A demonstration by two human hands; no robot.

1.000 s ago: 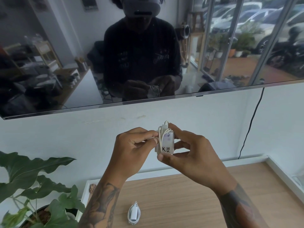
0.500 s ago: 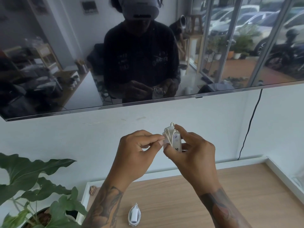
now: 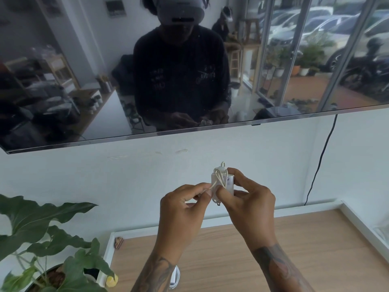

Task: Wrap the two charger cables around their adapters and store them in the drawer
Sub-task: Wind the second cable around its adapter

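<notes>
A white charger adapter (image 3: pixel 228 182) with its white cable (image 3: pixel 219 175) looped around it is held up in front of the wall. My right hand (image 3: pixel 250 203) grips the adapter from the right, thumb on its front. My left hand (image 3: pixel 183 209) pinches the loose end of the cable at the adapter's lower left. A second white adapter (image 3: pixel 175 278), wound in its cable, lies on the wooden top (image 3: pixel 315 249) near the front edge, mostly hidden behind my left forearm. No drawer is visible.
A potted plant (image 3: pixel 42 239) with broad green leaves stands at the lower left. A dark TV screen (image 3: pixel 84 81) hangs on the wall above, a black cord (image 3: pixel 317 165) running down at the right. White rims border the wooden top.
Both hands and the adapter have drifted slightly right and lower. The adapter has turned, so its marked face no longer shows. The left hand stays pinched on the cable.
</notes>
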